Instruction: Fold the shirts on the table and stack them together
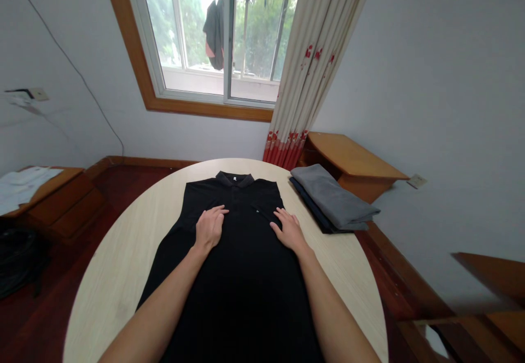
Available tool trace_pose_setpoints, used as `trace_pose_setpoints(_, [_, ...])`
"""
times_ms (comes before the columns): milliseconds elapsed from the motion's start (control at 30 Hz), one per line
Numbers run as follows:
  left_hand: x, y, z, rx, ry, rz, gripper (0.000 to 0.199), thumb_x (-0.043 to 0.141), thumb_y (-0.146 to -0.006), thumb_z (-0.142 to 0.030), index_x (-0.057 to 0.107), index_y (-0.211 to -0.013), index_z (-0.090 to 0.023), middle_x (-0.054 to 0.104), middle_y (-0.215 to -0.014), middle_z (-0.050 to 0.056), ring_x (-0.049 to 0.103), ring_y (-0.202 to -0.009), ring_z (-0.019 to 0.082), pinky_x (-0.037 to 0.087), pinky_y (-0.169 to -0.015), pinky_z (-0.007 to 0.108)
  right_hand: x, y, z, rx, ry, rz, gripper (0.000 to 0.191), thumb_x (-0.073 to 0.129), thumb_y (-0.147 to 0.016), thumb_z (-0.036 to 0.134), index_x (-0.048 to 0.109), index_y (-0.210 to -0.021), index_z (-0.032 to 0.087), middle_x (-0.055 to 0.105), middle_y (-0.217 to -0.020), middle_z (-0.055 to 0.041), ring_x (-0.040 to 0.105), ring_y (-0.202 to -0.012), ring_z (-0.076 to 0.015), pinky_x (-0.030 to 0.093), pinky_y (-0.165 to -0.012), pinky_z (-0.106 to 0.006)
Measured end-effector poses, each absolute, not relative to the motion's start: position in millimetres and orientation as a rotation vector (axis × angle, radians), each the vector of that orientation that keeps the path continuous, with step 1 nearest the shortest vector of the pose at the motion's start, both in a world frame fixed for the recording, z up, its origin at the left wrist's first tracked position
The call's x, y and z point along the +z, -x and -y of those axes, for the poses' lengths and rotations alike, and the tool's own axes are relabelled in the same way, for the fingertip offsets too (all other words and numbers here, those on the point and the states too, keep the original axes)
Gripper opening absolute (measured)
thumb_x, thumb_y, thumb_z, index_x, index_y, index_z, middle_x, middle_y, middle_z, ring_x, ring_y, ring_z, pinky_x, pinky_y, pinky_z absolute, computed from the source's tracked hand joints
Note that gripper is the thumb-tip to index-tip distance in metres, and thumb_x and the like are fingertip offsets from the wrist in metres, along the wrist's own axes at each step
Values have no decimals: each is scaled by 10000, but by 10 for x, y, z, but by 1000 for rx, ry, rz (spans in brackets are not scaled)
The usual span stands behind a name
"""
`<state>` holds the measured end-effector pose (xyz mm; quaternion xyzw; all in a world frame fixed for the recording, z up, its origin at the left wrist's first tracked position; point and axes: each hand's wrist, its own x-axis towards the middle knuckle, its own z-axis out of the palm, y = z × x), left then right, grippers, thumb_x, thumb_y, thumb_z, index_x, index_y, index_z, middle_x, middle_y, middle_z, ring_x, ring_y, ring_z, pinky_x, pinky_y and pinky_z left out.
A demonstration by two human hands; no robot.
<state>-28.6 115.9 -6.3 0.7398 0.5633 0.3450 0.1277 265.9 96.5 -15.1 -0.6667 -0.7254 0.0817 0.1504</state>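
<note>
A black collared shirt (246,264) lies spread on the round pale table (123,253), its collar toward the window and a small mark on its chest. On the left side of the chest rests my left hand (210,227), its fingers extended over the cloth and holding nothing. My right hand (288,228) lies at the right edge of the shirt, fingers apart and empty. The lower part of the shirt runs toward me between my forearms.
Folded grey cloth (332,196) lies over dark folded cloth (314,207) at the table's right edge. Behind it stands a wooden cabinet (353,155) beside a long curtain (303,78). White papers or cloth cover a low wooden unit (77,204) at left.
</note>
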Motion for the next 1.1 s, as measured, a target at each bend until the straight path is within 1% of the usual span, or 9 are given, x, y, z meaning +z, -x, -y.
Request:
trace_pose_setpoints(100, [12,315,-1100,1289,-2127,-1646,516,243,-985,-319,744,-971,-198,736,-1152,60,642,-1116,213,498,-1006,364,-121,-2597,-945,225,1979,2107,524,442,-1015,403,473,-1486,174,352,-1609,-132,281,-1509,-274,169,-1212,-568])
trace_pose_setpoints(300, [69,323,-998,1421,-2214,-1608,465,287,-942,-338,718,-827,-204,746,-907,96,671,-930,230,542,-866,352,-94,-2484,-919,169,1891,2220,583,398,-1024,452,387,-1542,183,309,-1629,-123,218,-1531,-265,108,-1225,-563])
trace_pose_setpoints(400, [68,290,-1027,1224,-2228,-1727,408,339,-956,-338,725,-913,-216,754,-1012,80,656,-1033,233,525,-936,358,-112,-2465,-921,149,1883,2230,600,403,-1021,440,361,-1555,169,312,-1625,-134,215,-1532,-269,95,-1227,-564])
trace_pose_setpoints(467, [33,271,-1080,1054,-2221,-1900,359,406,-949,-333,715,-1081,-207,708,-1236,90,587,-1218,261,448,-1075,422,-121,-2456,-923,138,1903,2211,610,404,-1019,441,357,-1557,157,295,-1631,-141,203,-1535,-278,109,-1226,-560])
trace_pose_setpoints(533, [-35,264,-1141,826,-2220,-2069,440,473,-926,-347,637,-1292,-168,563,-1458,137,441,-1398,314,316,-1174,529,-119,-2444,-920,172,1936,2207,616,395,-1020,457,367,-1553,149,300,-1627,-143,211,-1532,-289,132,-1222,-562])
trace_pose_setpoints(600, [-116,272,-1191,598,-2220,-2156,564,482,-929,-385,539,-1423,-119,424,-1561,193,323,-1478,350,237,-1191,599,-102,-2427,-910,179,1947,2211,614,394,-1021,461,383,-1544,140,302,-1626,-142,217,-1530,-294,142,-1221,-561])
trace_pose_setpoints(733, [-215,298,-1226,424,-2257,-2149,603,408,-971,-435,493,-1476,-117,350,-1595,212,299,-1495,345,248,-1181,601,-49,-2377,-879,115,1871,2251,560,411,-1019,385,428,-1519,135,382,-1591,-141,268,-1513,-285,149,-1225,-547])
trace_pose_setpoints(933, [-216,305,-1214,438,-2284,-2175,570,413,-971,-445,530,-1455,-168,388,-1584,186,324,-1487,331,276,-1176,578,-36,-2294,-857,60,1807,2259,413,438,-1002,295,617,-1372,251,453,-1556,-107,341,-1477,-289,177,-1207,-576])
trace_pose_setpoints(1100, [-200,305,-1202,441,-2267,-2157,563,417,-972,-446,540,-1449,-174,387,-1587,179,318,-1489,331,265,-1183,576,-25,-2284,-868,96,1830,2242,471,407,-1011,293,519,-1455,181,411,-1579,-128,320,-1488,-281,145,-1214,-594])
